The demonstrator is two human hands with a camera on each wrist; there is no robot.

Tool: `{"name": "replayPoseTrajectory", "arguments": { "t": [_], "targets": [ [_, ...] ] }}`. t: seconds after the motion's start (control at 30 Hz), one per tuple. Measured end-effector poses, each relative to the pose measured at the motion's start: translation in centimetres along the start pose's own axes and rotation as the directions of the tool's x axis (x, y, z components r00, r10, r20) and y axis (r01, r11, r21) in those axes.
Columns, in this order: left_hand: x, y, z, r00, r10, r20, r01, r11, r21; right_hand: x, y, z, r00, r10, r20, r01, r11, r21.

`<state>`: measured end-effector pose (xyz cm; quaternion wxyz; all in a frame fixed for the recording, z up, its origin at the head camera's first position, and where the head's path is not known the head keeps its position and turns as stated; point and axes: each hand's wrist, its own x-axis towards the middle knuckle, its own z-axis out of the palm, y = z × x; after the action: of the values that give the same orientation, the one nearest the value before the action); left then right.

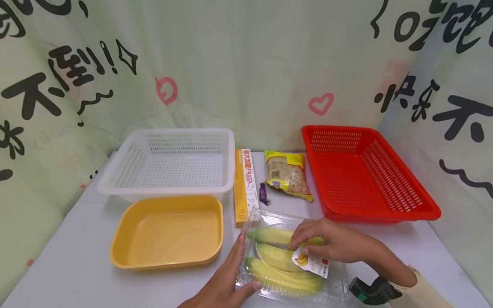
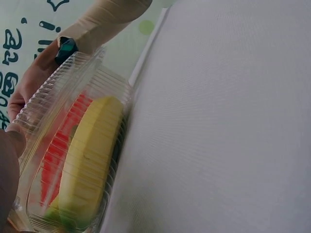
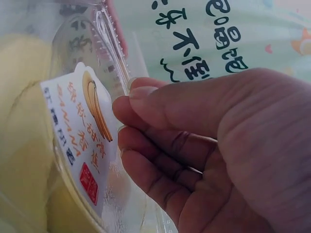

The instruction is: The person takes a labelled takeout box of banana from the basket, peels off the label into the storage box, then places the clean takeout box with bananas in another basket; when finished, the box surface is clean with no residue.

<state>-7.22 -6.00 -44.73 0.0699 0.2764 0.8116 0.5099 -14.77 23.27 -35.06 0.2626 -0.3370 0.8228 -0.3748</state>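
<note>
A staged sorting set-up, not a lived-in room

A pale green printed backdrop (image 1: 246, 64) with black characters and pink hearts closes in a small white desk (image 1: 77, 273) on three sides; on it stand a white basket (image 1: 169, 162), a red basket (image 1: 366, 171) and a yellow tray (image 1: 167, 231), with packaged food between them, laid out as for a recording

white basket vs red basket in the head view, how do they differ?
The white basket sits at the back left of the table, behind the yellow tub; the red basket sits at the back right. The white basket lies square to the table edge, while the red basket is turned at an angle. The red basket reaches nearer to the right hand than the white basket does to either hand. Both are perforated plastic, rectangular and hold nothing.
</note>
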Motion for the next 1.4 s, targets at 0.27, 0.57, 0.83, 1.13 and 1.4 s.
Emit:
{"name": "replayPoseTrajectory", "arguments": {
  "t": [0.27, 0.57, 0.83, 1.13, 1.4],
  "targets": [
    [0.1, 0.2, 0.0, 0.999, -0.039, 0.027, 0.040, 0.998, -0.041, -0.3, 0.0, 0.2, 1.000, -0.001, -0.011, 0.001, 1.000, -0.009],
    [0.0, 0.3, 0.0, 0.998, -0.050, 0.038, 0.051, 0.998, -0.035, -0.5, -0.2, 0.7, 0.999, -0.036, -0.027, 0.033, 0.993, -0.110],
    [0.0, 0.4, -0.1, 0.997, -0.065, 0.037, 0.066, 0.997, -0.033, -0.3, -0.6, 1.3, 0.998, -0.019, -0.061, 0.005, 0.973, -0.229],
    [0.0, 0.2, -0.1, 0.997, -0.072, 0.032, 0.073, 0.996, -0.046, -0.3, -0.5, 1.3, 0.995, -0.044, -0.089, 0.021, 0.969, -0.247],
    [0.0, 0.0, -0.1, 0.998, -0.055, 0.016, 0.056, 0.997, -0.046, -0.7, 1.3, 1.0, 0.989, -0.113, -0.093, 0.109, 0.993, -0.051]
  ]
}}
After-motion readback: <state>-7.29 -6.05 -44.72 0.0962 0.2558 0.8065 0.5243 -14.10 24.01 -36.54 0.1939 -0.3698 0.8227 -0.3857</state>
